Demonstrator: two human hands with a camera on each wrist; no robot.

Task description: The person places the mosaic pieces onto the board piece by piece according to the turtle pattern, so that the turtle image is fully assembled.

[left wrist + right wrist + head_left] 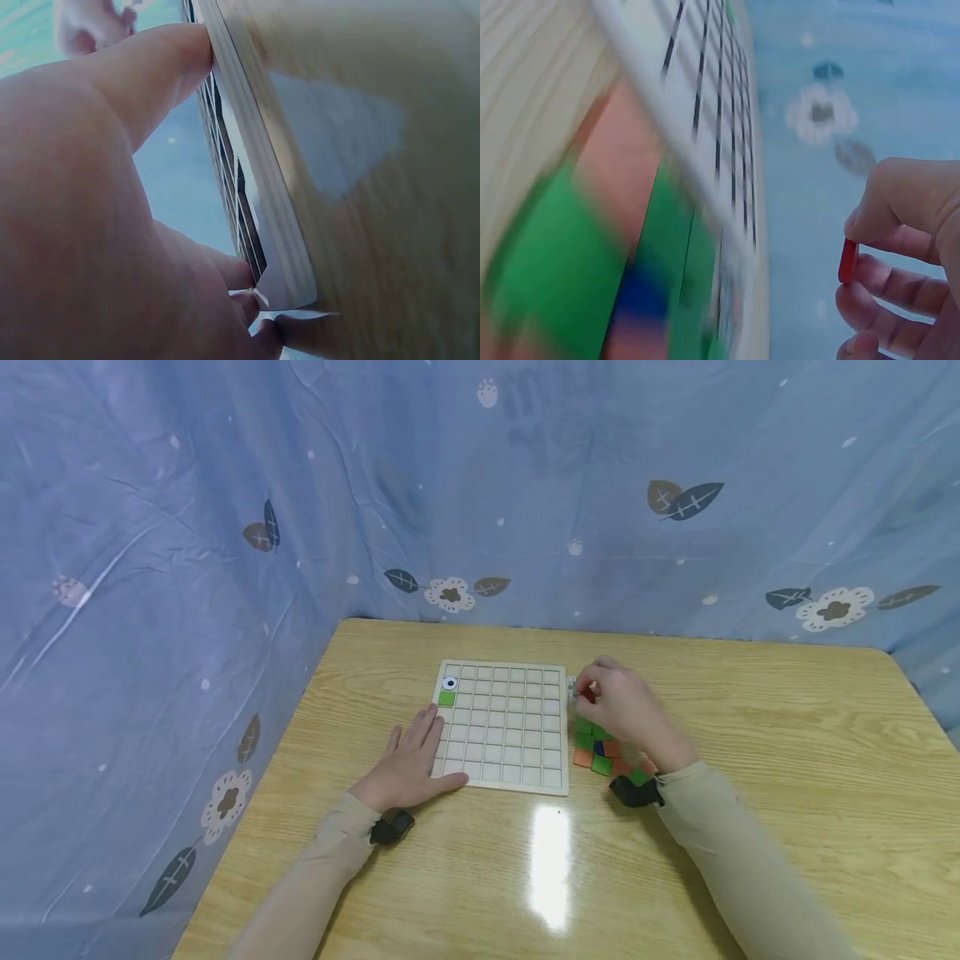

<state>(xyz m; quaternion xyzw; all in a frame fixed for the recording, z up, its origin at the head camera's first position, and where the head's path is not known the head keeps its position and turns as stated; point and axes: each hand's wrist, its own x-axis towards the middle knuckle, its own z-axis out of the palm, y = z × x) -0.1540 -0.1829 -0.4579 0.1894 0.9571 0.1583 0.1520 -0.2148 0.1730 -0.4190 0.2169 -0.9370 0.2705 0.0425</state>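
A pale wooden grid board (498,727) lies on the table, divided into many square cells. In its upper left corner sits a white disc with a dark dot (450,683), and just below that lies a green tile (447,698). My left hand (408,764) rests at the board's left edge with fingers spread, the thumb on the near corner. My right hand (618,702) is raised over the loose tiles right of the board. Between its thumb and fingers it pinches a small red tile (848,261).
Several loose green, orange and blue tiles (602,765) lie beside the board's right edge, partly under the right hand. The wooden table (787,735) extends to the right. A blue patterned curtain (570,493) hangs behind and at the left.
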